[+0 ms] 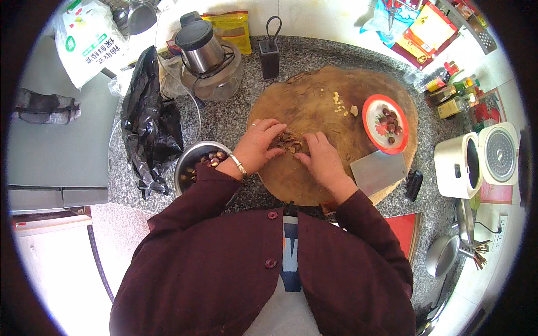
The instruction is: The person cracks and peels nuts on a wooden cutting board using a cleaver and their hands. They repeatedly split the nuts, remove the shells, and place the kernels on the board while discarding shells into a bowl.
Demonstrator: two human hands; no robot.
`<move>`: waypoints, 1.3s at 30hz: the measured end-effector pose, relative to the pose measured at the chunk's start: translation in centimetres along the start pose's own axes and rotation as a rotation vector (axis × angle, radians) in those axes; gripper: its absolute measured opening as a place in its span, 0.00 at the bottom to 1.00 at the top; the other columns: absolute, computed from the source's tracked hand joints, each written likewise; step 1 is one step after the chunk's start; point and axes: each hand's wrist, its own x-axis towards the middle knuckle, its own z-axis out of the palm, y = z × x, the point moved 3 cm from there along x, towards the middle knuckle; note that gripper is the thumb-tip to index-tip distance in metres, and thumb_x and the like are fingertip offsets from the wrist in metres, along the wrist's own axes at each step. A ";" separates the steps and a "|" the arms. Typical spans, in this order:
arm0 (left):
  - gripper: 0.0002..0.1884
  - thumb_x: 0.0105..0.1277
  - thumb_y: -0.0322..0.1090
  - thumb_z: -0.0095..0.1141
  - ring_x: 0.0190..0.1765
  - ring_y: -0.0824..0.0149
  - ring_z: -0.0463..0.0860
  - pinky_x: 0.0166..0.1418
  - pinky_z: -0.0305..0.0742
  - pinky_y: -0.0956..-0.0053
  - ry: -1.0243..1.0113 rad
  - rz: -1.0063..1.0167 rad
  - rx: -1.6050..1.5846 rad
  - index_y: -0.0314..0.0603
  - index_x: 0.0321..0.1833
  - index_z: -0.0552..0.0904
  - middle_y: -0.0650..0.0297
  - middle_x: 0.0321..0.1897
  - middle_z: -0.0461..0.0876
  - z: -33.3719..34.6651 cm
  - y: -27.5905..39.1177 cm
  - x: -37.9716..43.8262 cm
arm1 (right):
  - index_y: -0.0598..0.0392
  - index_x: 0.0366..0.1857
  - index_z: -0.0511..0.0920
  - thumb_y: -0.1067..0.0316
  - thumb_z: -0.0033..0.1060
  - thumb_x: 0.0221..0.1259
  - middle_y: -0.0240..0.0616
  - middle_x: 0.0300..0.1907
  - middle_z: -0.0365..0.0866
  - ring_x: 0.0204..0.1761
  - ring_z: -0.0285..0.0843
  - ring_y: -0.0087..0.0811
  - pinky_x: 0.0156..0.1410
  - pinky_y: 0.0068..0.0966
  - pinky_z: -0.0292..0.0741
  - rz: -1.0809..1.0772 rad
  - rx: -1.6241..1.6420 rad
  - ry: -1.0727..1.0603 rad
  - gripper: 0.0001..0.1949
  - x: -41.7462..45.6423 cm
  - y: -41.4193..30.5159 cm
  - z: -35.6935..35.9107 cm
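Note:
A small pile of brown shell scraps (289,142) lies on a thick round wooden chopping board (302,185). My left hand (259,143), wearing a ring and a bracelet, rests at the pile's left edge with fingers and thumb apart. On the other side, my right hand (323,157) curves towards the scraps, its thumb and fingers spread. Neither hand visibly grips anything. Yellow nut bits (338,104) and a larger pale piece (354,111) sit farther back. A red-rimmed plate (370,110) holds several brown chestnuts (391,119). The cleaver blade (378,172) lies flat, close to the plate.
Beneath my left forearm stands a steel bowl (181,168) of chestnuts (213,159). A black plastic bag (147,122) and a food chopper (206,54) stand left. At right are a rice cooker (456,166), bottles (454,92) and a dark object (414,185) beside the board.

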 end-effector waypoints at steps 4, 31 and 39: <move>0.28 0.50 0.29 0.66 0.54 0.50 0.73 0.58 0.70 0.61 -0.078 -0.026 0.031 0.40 0.57 0.74 0.53 0.51 0.74 1.2 -0.5 0.1 | 0.58 0.47 0.70 0.64 0.65 0.53 0.48 0.44 0.71 0.47 0.74 0.51 0.49 0.41 0.74 -0.008 0.050 -0.008 0.20 0.5 0.2 0.6; 0.28 0.51 0.22 0.62 0.47 0.52 0.75 0.50 0.72 0.65 -0.111 -0.302 -0.204 0.40 0.58 0.72 0.53 0.45 0.73 -0.3 -0.5 -1.0 | 0.59 0.47 0.72 0.70 0.67 0.48 0.45 0.37 0.74 0.39 0.75 0.42 0.44 0.35 0.73 0.032 0.095 0.007 0.21 -0.5 3.2 -1.1; 0.26 0.53 0.23 0.62 0.42 0.60 0.78 0.45 0.75 0.70 -0.018 -0.131 -0.060 0.39 0.57 0.73 0.56 0.43 0.74 2.2 -1.1 0.6 | 0.60 0.45 0.70 0.72 0.62 0.51 0.52 0.42 0.71 0.48 0.71 0.54 0.51 0.43 0.70 0.002 0.185 -0.086 0.17 1.4 0.5 0.2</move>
